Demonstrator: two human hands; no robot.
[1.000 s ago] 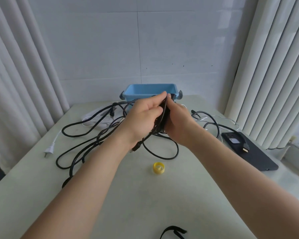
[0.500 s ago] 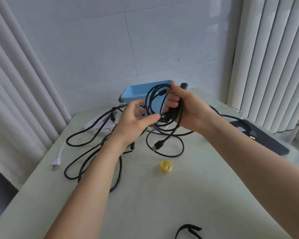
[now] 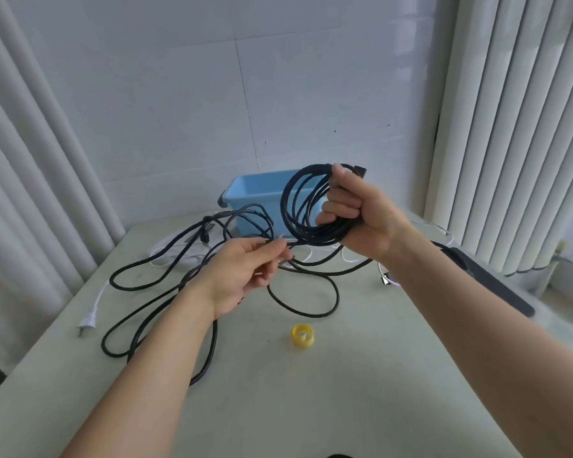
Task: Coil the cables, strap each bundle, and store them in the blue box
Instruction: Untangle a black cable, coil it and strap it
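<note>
Your right hand (image 3: 361, 223) is up in the air, just in front of the blue box (image 3: 255, 196). Its grip is closed tight on a black cable (image 3: 295, 209) that is wound into round loops. The loops hang from your curled fingers (image 3: 339, 206), and a plug on the cable pokes out at the top, past your hand. Your left hand (image 3: 245, 276) is lower down and to the left. Its grip is pinched on the loose part of the same black cable, where it runs down from the loops. The blue box stands at the far end of the worktop (image 3: 344, 391), close to the wall. More black cables (image 3: 166, 302) lie in big messy loops on the worktop, under and beside your left arm. A white cable (image 3: 96, 302) with a plug lies near the left edge. A small yellow ring (image 3: 302, 336) lies flat on the worktop between your two arms, apart from the cables. A dark flat thing (image 3: 497, 285) lies at the right edge, partly hidden by your right arm. Pale curtains (image 3: 510, 127) hang on both sides.
</note>
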